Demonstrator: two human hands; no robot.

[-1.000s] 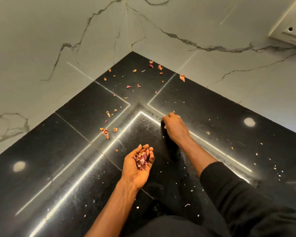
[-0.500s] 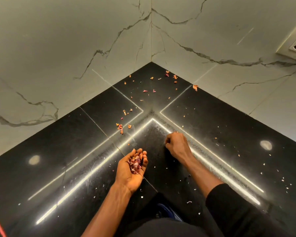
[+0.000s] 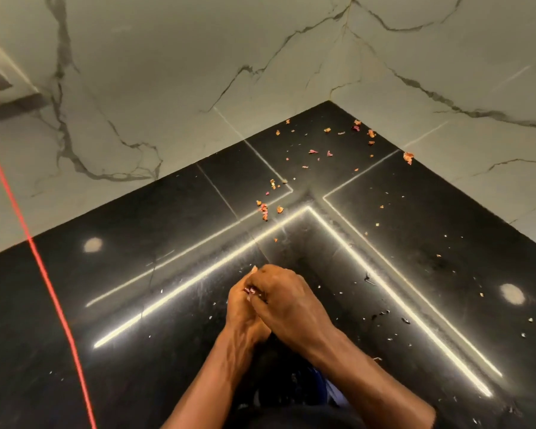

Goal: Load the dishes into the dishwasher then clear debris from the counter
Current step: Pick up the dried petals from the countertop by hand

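From the head view, both hands meet low in the middle, above the black tabletop [image 3: 136, 230]. The left hand [image 3: 240, 311] is turned palm up and cupped, and its grip is closed loosely round a small clump of pink scraps [image 3: 250, 290], of which only a sliver shows between the hands. The right hand [image 3: 288, 301] lies over the left palm, knuckles up and fingers bent down onto the scraps. Whether its grip pinches anything cannot be told, since the fingertips are hidden.

More loose debris [image 3: 264, 209], orange and pink flakes, lies well apart from the hands toward the far corner of the tabletop. One cluster sits by the bright reflected light lines and others are scattered up to the marble wall [image 3: 167, 88]. One larger flake [image 3: 408, 157] rests right at the wall's foot on the right. Small white specks [image 3: 384, 312] dot the tabletop to the right of the hands.

A red cord [image 3: 44, 274] runs down the left side across wall and tabletop. A blurred grey fitting [image 3: 0, 85] sits on the wall at the upper left.
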